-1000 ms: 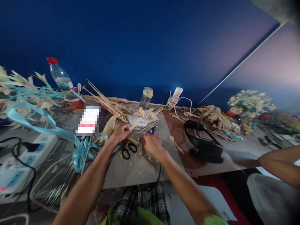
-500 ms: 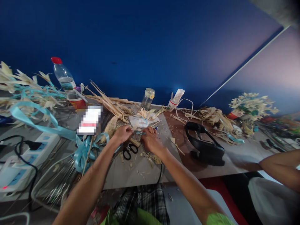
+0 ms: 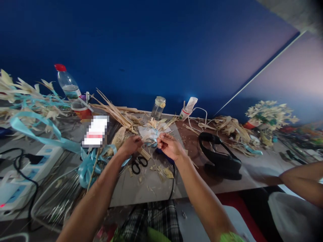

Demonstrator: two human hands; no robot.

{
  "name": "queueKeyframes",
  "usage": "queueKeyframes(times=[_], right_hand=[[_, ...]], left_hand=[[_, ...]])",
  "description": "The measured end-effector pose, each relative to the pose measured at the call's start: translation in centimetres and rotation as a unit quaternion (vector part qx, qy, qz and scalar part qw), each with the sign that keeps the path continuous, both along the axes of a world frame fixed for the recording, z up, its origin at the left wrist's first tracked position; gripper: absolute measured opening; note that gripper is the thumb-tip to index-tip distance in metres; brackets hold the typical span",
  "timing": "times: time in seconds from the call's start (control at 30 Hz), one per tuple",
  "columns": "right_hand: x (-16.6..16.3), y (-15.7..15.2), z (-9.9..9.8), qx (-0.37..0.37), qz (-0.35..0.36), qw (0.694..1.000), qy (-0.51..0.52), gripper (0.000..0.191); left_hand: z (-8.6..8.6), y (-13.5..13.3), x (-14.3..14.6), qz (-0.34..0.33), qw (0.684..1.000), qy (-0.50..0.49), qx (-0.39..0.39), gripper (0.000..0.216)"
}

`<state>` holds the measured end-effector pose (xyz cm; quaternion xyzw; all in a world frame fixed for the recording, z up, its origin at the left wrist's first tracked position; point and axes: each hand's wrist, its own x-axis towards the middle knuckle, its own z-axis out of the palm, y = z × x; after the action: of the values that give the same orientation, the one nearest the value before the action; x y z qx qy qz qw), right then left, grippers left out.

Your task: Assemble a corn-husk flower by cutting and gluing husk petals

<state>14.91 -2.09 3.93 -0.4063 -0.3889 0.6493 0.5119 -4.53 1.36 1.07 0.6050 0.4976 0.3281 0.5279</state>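
Observation:
My left hand [image 3: 131, 146] is closed at the middle of the table, its fingertips beside a pale husk strip; what it pinches is too small to make out. Opposite it, my right hand [image 3: 171, 145] is turned palm inward, thumb and fingers pinched on a light blue ribbon [image 3: 150, 144] that shows between the hands. Just beyond them a pale dried-husk flower [image 3: 152, 123] lies on a white sheet [image 3: 141, 131]. Black-handled scissors [image 3: 136, 166] rest below my left hand. Under my right wrist is a dark blue thing [image 3: 164, 153] with a black cord.
Left of me are a ribbon bow [image 3: 87, 169], a power strip [image 3: 46, 168], a phone-like blurred screen [image 3: 96, 131] and a bottle [image 3: 67, 82]. At the back stand a jar [image 3: 158, 108] and a paper cup [image 3: 186, 112]. A black headset [image 3: 222, 159] and another person's arm [image 3: 302, 176] are right.
My right hand has lifted off the table and turned, fingers now pinched higher near the flower, uncovering the dark blue thing. My left hand has hardly moved.

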Motion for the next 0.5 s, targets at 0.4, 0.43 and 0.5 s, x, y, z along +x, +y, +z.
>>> queueKeyframes(times=[0.4, 0.43, 0.5], right_hand=[[-2.2, 0.8, 0.2, -0.006, 0.010, 0.995, -0.099, 0.038], [-2.4, 0.8, 0.2, -0.004, 0.009, 0.994, -0.110, 0.039], [-2.8, 1.0, -0.1, 0.005, 0.007, 0.991, -0.131, 0.039]], left_hand=[[0.8, -0.6, 0.6, -0.002, 0.938, -0.324, -0.123, 0.028], [0.8, -0.6, 0.6, -0.002, 0.938, -0.326, -0.121, 0.028], [0.8, -0.7, 0.7, -0.001, 0.937, -0.328, -0.118, 0.029]])
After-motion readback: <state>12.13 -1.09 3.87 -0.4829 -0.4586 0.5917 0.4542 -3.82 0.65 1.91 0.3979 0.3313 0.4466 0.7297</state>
